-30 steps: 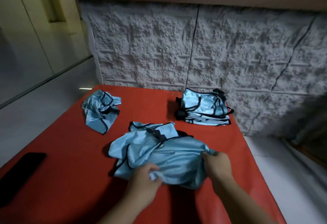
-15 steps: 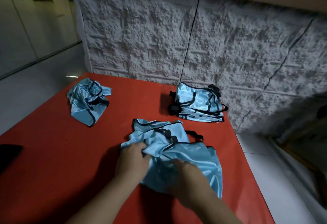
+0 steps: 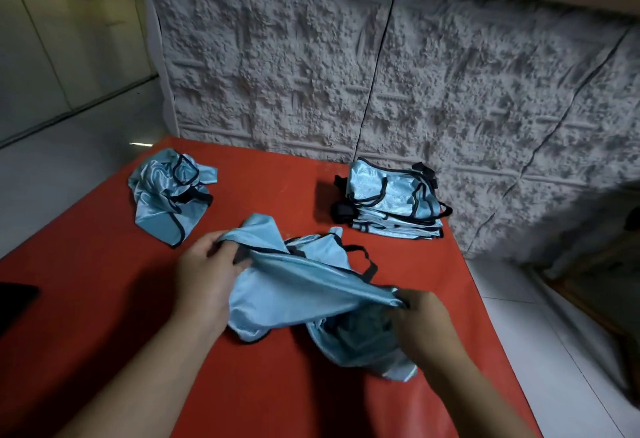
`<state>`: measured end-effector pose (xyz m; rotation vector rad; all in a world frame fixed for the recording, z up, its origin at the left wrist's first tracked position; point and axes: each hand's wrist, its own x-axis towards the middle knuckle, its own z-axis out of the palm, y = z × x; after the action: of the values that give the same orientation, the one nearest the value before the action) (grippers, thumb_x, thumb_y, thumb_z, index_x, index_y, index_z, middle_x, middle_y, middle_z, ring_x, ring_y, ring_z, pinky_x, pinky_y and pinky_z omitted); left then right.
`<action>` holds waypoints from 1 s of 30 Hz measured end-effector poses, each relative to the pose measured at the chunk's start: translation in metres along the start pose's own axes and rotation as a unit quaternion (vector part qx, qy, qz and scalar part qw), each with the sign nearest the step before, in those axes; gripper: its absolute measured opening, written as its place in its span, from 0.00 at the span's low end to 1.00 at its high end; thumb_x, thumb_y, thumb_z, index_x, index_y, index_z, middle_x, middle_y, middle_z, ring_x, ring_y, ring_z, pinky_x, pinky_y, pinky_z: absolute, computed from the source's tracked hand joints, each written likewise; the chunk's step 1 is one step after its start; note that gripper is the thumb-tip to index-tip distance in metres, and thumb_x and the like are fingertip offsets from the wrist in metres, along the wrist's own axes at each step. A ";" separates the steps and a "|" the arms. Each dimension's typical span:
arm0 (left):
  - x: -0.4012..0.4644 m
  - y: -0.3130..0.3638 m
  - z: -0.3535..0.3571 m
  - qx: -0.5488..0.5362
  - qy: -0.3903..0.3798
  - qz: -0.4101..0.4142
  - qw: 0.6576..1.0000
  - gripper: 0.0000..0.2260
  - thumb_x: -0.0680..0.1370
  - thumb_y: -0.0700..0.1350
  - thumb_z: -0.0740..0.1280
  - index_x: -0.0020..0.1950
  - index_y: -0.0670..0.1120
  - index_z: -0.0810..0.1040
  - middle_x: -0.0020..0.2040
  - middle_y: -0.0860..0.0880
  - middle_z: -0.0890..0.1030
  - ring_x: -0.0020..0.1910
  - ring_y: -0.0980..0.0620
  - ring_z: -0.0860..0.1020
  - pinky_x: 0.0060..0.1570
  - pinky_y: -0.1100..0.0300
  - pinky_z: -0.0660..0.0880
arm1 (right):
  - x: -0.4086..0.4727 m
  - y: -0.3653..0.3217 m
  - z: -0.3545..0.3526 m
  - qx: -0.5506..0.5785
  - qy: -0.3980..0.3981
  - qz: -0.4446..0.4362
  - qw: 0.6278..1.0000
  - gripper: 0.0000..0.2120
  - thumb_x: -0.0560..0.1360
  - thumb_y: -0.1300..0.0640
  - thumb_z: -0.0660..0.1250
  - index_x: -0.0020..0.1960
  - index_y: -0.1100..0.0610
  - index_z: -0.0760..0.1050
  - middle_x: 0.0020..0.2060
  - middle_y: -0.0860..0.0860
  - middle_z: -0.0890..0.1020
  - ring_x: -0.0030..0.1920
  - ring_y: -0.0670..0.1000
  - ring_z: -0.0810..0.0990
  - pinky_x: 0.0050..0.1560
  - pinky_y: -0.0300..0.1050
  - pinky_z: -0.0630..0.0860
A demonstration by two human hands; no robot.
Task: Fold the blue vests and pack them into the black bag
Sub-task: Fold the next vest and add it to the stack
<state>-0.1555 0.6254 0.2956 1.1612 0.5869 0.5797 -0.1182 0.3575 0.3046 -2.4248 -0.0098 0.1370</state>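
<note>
on red table (image 3: 104, 299), hands (image 3: 204, 275) grip blue vest (image 3: 294, 292).

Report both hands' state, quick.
Left hand: gripping one end of the blue vest.
Right hand: pinching the same vest's other end.

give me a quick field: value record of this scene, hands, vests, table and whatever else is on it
left hand: grips one edge of the vest being worked
right hand: pinches the opposite black-trimmed edge
held vest: stretched between both hands, partly resting on the table
crumpled vest: far left, unfolded
folded stack: far right, near the wall
table: red surface
dark object: at left edge, cannot tell what
black bag: not identifiable
</note>
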 end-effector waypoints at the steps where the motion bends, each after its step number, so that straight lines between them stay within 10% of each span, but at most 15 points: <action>1: -0.003 -0.002 0.002 0.054 -0.023 0.031 0.998 0.08 0.78 0.38 0.69 0.52 0.50 0.82 0.54 0.46 0.85 0.53 0.52 0.83 0.60 0.50 0.79 | -0.001 -0.004 -0.003 0.071 0.000 0.020 0.997 0.08 0.67 0.60 0.63 0.37 0.64 0.78 0.25 0.51 0.76 0.28 0.51 0.70 0.30 0.48 0.67; 4: -0.031 -0.008 0.016 0.265 -0.047 0.210 0.940 0.12 0.71 0.41 0.76 0.50 0.54 0.80 0.54 0.54 0.81 0.58 0.55 0.78 0.63 0.56 0.73 | -0.003 -0.014 -0.006 0.220 -0.030 0.090 0.971 0.07 0.72 0.68 0.62 0.40 0.69 0.79 0.29 0.53 0.76 0.32 0.50 0.71 0.33 0.45 0.66; 7: -0.075 -0.017 0.033 0.331 -0.112 0.326 0.878 0.13 0.72 0.50 0.75 0.34 0.49 0.73 0.34 0.56 0.75 0.37 0.55 0.76 0.41 0.56 0.73 | -0.007 -0.025 -0.008 0.319 -0.078 0.121 0.937 0.10 0.74 0.69 0.62 0.43 0.69 0.82 0.34 0.62 0.83 0.33 0.55 0.79 0.34 0.46 0.74; 13: -0.102 -0.039 0.052 0.352 -0.255 0.231 0.871 0.14 0.74 0.61 0.63 0.40 0.51 0.72 0.34 0.55 0.76 0.36 0.58 0.75 0.40 0.58 0.72 | -0.012 -0.039 -0.005 0.434 -0.141 0.161 0.875 0.13 0.75 0.64 0.62 0.44 0.66 0.84 0.42 0.66 0.85 0.39 0.60 0.84 0.42 0.51 0.81; 19: -0.089 -0.036 0.047 0.396 -0.354 0.148 0.834 0.13 0.63 0.46 0.65 0.48 0.53 0.74 0.44 0.57 0.78 0.47 0.57 0.76 0.49 0.58 0.74 | -0.012 -0.044 -0.009 0.521 -0.182 0.213 0.806 0.20 0.81 0.51 0.57 0.56 0.64 0.81 0.45 0.63 0.86 0.42 0.60 0.86 0.48 0.53 0.81; 24: -0.085 -0.037 0.040 0.578 -0.406 0.118 0.697 0.11 0.67 0.54 0.68 0.38 0.47 0.72 0.40 0.54 0.77 0.40 0.57 0.77 0.45 0.56 0.78 | -0.002 -0.038 -0.014 0.600 -0.189 0.208 0.749 0.28 0.75 0.43 0.62 0.64 0.62 0.81 0.59 0.65 0.82 0.61 0.64 0.82 0.68 0.61 0.74; 28: -0.075 -0.035 0.041 0.490 -0.397 0.084 0.772 0.19 0.66 0.58 0.67 0.37 0.41 0.73 0.31 0.51 0.76 0.32 0.57 0.74 0.36 0.52 0.76 | 0.002 -0.034 -0.028 0.643 -0.173 0.169 0.727 0.15 0.69 0.46 0.67 0.38 0.58 0.79 0.29 0.57 0.76 0.26 0.54 0.75 0.29 0.42 0.76; 30: -0.072 -0.020 0.046 0.375 -0.373 0.033 0.848 0.18 0.64 0.54 0.71 0.38 0.38 0.78 0.30 0.52 0.75 0.31 0.57 0.72 0.32 0.57 0.69 | 0.006 -0.032 -0.036 0.683 -0.137 0.136 0.704 0.14 0.72 0.47 0.68 0.40 0.58 0.79 0.32 0.57 0.80 0.27 0.54 0.79 0.29 0.44 0.79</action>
<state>-0.1728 0.5393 0.2992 2.0107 0.0669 -0.1183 -0.1073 0.3583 0.3515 -0.8637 0.2350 0.4502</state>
